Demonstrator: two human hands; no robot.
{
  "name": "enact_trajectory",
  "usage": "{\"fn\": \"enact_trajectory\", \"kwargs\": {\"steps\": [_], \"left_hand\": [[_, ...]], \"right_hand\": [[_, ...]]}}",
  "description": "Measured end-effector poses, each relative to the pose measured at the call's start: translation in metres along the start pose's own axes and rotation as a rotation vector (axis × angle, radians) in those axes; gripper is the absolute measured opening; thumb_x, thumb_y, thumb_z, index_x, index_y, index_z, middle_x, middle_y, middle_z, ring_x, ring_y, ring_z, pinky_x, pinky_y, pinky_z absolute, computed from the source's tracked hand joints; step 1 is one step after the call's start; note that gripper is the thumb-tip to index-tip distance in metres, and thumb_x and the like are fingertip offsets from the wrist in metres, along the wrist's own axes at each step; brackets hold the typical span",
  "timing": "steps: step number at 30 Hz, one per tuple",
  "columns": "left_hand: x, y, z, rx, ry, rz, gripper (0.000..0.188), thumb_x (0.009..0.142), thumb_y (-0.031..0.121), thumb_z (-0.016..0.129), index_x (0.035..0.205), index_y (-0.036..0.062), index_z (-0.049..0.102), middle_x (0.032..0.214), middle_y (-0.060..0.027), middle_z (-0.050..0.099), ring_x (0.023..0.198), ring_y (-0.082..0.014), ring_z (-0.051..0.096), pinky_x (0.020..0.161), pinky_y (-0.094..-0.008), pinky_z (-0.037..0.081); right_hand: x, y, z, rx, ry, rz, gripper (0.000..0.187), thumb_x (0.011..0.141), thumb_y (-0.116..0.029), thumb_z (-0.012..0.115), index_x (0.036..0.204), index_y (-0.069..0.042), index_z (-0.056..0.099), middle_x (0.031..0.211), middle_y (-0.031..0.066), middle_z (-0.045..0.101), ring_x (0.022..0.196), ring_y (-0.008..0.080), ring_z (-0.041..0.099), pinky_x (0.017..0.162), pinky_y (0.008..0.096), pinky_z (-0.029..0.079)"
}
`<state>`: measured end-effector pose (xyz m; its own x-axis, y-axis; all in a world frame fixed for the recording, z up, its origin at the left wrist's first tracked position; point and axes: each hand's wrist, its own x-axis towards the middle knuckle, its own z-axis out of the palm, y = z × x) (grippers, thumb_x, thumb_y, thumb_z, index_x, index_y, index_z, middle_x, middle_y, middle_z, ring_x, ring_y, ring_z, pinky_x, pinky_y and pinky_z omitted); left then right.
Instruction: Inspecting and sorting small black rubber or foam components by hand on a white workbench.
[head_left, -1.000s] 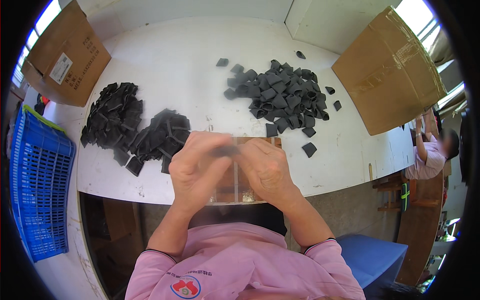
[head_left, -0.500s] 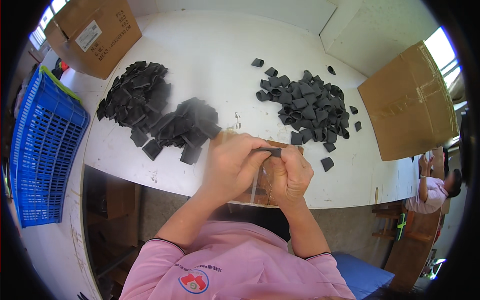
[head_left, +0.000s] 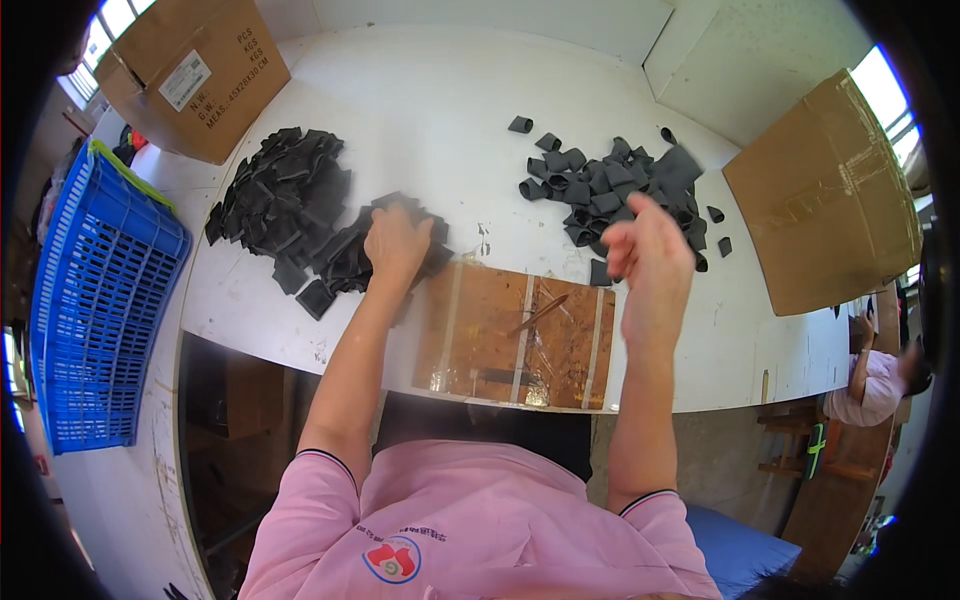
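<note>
Among black pieces [head_left: 345, 258], the left hand's fingers [head_left: 383, 222].

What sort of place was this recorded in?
Probably a small factory or workshop: a broad white worktable bears heaps of small dark, flat and hollow pieces, large brown cardboard cartons stand around them, and another person in a pink short-sleeved shirt is at the right edge.

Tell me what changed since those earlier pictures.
From above the brown taped board, the left hand went forward-left onto a heap of flat black pieces; the right hand went forward-right, apparently releasing the small dark piece both held, now blurred over the pile of folded dark-grey pieces. The brown cardboard boxes and blue plastic basket stayed put.
</note>
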<state>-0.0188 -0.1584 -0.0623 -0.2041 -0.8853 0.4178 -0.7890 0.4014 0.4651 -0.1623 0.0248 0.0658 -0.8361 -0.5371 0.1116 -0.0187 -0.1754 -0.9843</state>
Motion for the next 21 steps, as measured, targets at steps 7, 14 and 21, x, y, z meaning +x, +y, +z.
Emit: {"fn": "enact_trajectory", "kwargs": {"steps": [7, 14, 21], "left_hand": [[-0.005, -0.005, -0.014, -0.298, -0.019, 0.249, 0.013, 0.07, 0.007, 0.058, 0.082, 0.0085, 0.061, 0.085, -0.0133, 0.056, 0.077, -0.0329, 0.054, 0.066, -0.0366, 0.046], [-0.044, 0.027, -0.092, -1.038, -0.656, -0.147, 0.008, 0.076, 0.001, 0.061, 0.084, 0.0011, 0.062, 0.07, 0.0004, 0.058, 0.056, -0.002, 0.047, 0.049, -0.0166, 0.036], [-0.097, 0.065, -0.11, -1.404, -0.916, -0.365, 0.02, 0.078, 0.008, 0.059, 0.096, -0.0009, 0.058, 0.066, 0.0004, 0.055, 0.054, -0.0036, 0.048, 0.047, -0.0164, 0.035]], "right_hand": [[-0.082, 0.046, -0.02, -0.159, -0.285, 0.197, 0.019, 0.085, -0.014, 0.05, 0.093, 0.002, 0.055, 0.064, 0.0039, 0.056, 0.054, 0.009, 0.049, 0.049, 0.0221, 0.039], [-0.108, 0.037, -0.018, -0.457, -0.331, -0.115, 0.016, 0.077, -0.013, 0.06, 0.084, 0.002, 0.056, 0.064, 0.0097, 0.056, 0.056, 0.0187, 0.055, 0.052, 0.0281, 0.042], [-0.099, 0.048, -0.022, 0.27, -0.302, 0.602, 0.016, 0.083, -0.019, 0.058, 0.085, -0.004, 0.058, 0.067, -0.0009, 0.054, 0.057, 0.0062, 0.047, 0.051, 0.0193, 0.038]]}}
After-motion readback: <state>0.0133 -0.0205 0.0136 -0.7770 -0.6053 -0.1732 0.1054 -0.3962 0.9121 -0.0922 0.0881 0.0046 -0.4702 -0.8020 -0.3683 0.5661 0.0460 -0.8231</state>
